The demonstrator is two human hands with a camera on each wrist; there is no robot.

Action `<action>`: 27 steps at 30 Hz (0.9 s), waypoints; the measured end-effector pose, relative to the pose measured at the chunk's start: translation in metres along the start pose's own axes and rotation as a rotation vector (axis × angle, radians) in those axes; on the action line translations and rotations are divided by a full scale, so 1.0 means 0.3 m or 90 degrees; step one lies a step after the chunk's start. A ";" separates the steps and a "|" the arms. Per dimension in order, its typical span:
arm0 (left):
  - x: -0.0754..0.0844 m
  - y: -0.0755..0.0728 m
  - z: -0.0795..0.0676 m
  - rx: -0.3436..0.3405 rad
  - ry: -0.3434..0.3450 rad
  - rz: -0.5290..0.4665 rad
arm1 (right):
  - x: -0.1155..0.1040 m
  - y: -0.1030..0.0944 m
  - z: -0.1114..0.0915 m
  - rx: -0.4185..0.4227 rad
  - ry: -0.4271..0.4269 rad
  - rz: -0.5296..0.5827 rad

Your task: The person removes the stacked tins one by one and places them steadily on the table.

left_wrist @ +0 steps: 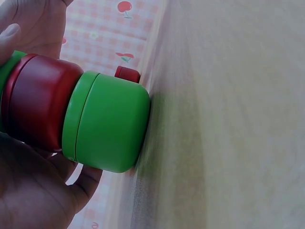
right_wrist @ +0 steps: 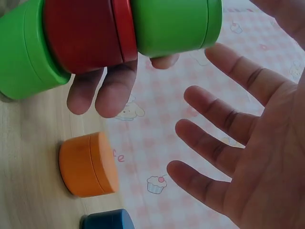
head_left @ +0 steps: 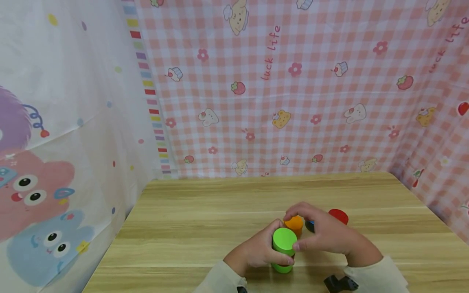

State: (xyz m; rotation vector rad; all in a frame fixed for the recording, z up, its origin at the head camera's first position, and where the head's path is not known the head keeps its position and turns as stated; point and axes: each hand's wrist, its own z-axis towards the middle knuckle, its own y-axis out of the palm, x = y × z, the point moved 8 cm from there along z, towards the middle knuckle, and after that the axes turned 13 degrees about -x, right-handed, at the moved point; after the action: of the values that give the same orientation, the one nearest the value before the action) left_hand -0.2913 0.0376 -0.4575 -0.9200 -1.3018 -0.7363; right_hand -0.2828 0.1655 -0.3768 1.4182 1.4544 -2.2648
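Observation:
Three lidded, round-bodied containers stand stacked upright on the table: a lower green container [left_wrist: 112, 121], a red container [left_wrist: 45, 102] in the middle, and an upper green container [head_left: 284, 241]. My left hand [head_left: 260, 246] grips the stack from the left, its fingers wrapped behind the red and upper green ones in the right wrist view. My right hand [head_left: 322, 232] arches over from the right with spread fingers, holding nothing. Its fingertips [right_wrist: 219, 51] are right at the top edge of the upper green container.
An orange container [right_wrist: 88, 164] stands just behind the stack. Farther right are a blue container [right_wrist: 108, 220], partly hidden by my right hand in the head view, and another red one [head_left: 338, 215]. The wooden table [head_left: 176, 228] meets patterned cloth [head_left: 256, 101] at its back.

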 end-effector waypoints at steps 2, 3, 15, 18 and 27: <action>-0.001 0.000 0.001 -0.001 0.002 0.002 | -0.003 0.007 0.003 -0.013 -0.005 0.008; -0.002 -0.001 0.002 -0.002 0.003 0.001 | -0.005 0.012 0.005 -0.020 -0.010 0.015; -0.011 0.001 0.004 -0.005 0.000 -0.005 | -0.007 0.036 0.012 -0.046 0.022 -0.013; -0.011 0.002 0.001 -0.003 -0.003 -0.002 | -0.003 0.041 0.014 -0.053 0.038 -0.014; -0.009 0.005 0.000 -0.005 -0.013 0.020 | 0.024 0.053 0.021 -0.063 0.084 -0.016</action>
State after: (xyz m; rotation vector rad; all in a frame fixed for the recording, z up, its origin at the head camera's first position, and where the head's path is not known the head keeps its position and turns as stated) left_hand -0.2904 0.0380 -0.4606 -0.9544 -1.3008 -0.7104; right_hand -0.2826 0.1547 -0.3920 1.5540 1.6065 -2.1171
